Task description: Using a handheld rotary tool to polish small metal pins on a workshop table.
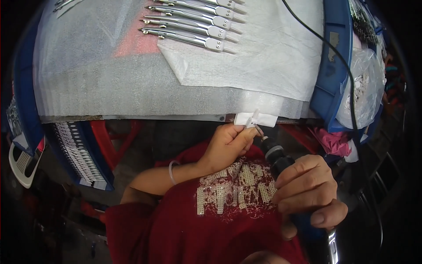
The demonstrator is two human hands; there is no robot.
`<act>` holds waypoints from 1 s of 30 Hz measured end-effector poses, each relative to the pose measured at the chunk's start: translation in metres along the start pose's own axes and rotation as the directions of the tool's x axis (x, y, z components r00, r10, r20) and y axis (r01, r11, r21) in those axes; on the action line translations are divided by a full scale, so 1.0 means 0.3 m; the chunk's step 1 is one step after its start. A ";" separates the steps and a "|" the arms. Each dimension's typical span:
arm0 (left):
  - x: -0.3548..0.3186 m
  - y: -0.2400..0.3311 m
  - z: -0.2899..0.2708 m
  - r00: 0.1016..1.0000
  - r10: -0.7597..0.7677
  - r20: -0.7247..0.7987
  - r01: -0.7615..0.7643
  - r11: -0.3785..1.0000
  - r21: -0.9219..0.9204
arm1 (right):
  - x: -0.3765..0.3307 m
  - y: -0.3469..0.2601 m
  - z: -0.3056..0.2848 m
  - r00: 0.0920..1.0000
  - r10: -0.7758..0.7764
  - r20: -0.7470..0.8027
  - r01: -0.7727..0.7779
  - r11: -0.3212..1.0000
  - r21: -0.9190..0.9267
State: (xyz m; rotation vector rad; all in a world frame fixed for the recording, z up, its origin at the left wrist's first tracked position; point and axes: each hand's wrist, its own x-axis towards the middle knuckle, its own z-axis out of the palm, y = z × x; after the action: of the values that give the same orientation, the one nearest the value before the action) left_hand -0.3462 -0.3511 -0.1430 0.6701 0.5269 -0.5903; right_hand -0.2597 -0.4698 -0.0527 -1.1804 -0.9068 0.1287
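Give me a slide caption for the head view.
Left hand pinches a small metal part against the rotary tool in the right hand.

foam sheet [110,83]: white; covers the bench
white cloth [272,57]: lies on the foam, right side
metal tools [193,22]: silver; laid in a row side by side, top centre, partly on the cloth
blue tray [334,66]: right of the cloth; black cable [338,57] crosses it
plastic bag [365,83]: clear; far right
red frame [110,145]: under the bench edge

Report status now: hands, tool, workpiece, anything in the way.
Left hand pinching small white piece at the table edge. Right hand gripping black rotary tool, tip at the piece. Nothing between them; silver compasses lie farther back.
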 end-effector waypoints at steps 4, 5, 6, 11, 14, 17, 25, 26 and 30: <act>-0.001 0.008 0.001 1.000 -0.018 0.000 0.018 0.998 0.052 | 0.002 -0.007 -0.004 1.000 0.028 0.006 -0.028 1.000 -0.013; 0.000 0.007 0.002 1.000 -0.022 0.003 0.022 0.998 0.052 | 0.003 -0.001 -0.006 0.999 0.036 0.011 -0.036 0.999 -0.018; 0.001 0.004 0.000 1.000 -0.014 0.007 0.014 0.999 0.041 | 0.001 0.006 -0.007 0.999 0.042 0.016 -0.042 0.999 -0.017; 0.002 -0.004 -0.009 1.000 -0.008 0.021 0.008 1.000 0.008 | -0.005 0.009 -0.002 0.999 0.032 -0.002 -0.032 0.999 -0.018; 0.004 -0.008 -0.009 1.000 -0.003 0.009 0.003 0.999 0.037 | 0.000 0.012 -0.003 1.000 0.029 0.000 -0.029 0.999 -0.018; 0.000 -0.003 -0.006 1.000 0.004 0.011 -0.004 1.000 0.029 | 0.006 0.013 -0.002 0.999 0.043 0.022 -0.043 0.999 -0.013; 0.008 -0.012 -0.002 0.999 0.034 -0.026 -0.031 0.993 0.115 | 0.011 0.028 0.004 0.998 0.055 -0.020 -0.055 0.998 -0.007; 0.008 -0.012 0.000 0.999 0.035 -0.027 -0.031 0.993 0.113 | 0.011 0.029 0.006 0.998 0.058 -0.024 -0.058 0.998 0.000; 0.003 -0.006 0.001 0.998 0.038 -0.049 -0.031 0.990 0.139 | 0.010 0.040 0.011 0.998 0.049 -0.026 -0.049 0.999 0.012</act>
State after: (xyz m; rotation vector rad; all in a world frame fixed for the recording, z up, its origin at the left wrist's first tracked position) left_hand -0.3466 -0.3528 -0.1440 0.8259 0.5244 -0.5821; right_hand -0.2556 -0.4609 -0.0607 -1.1919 -0.8532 0.1569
